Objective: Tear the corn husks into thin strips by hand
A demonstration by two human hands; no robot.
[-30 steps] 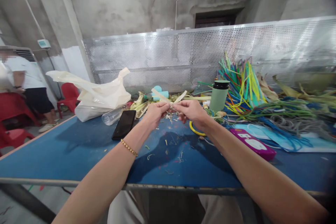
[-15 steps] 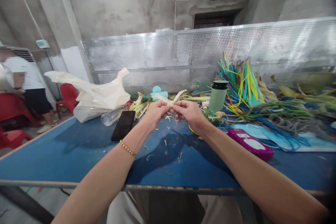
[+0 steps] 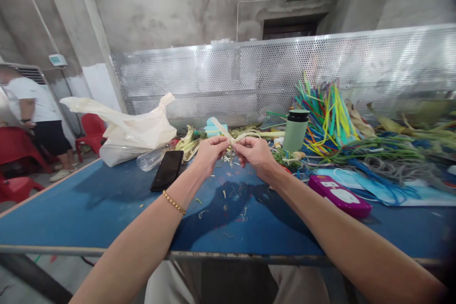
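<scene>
Pale, flat plant-fibre strips (image 3: 221, 127) cross one another between my fingertips, above the middle of the blue table (image 3: 117, 218). My left hand (image 3: 211, 153) pinches them from the left with thumb and forefinger. From the right, my right hand (image 3: 255, 154) pinches the same strips close to the crossing. One strip end points up and left, another reaches right behind my right hand, and a short end hangs down between the hands. The exact fold at the crossing is too small to make out. Small pale scraps (image 3: 225, 194) lie on the table below.
At left are a black phone (image 3: 167, 171), a clear bottle (image 3: 153, 156) and a white plastic bag (image 3: 138, 128). To the right stand a green tumbler (image 3: 296, 130), a purple case (image 3: 340, 195), colourful strips (image 3: 331, 114) and blue masks (image 3: 399, 190). A person (image 3: 35, 109) stands far left.
The strip ends have shifted: the left one now stands higher, the right one has dropped behind my right hand, and one end hangs down. Both hands stay nearly in place.
</scene>
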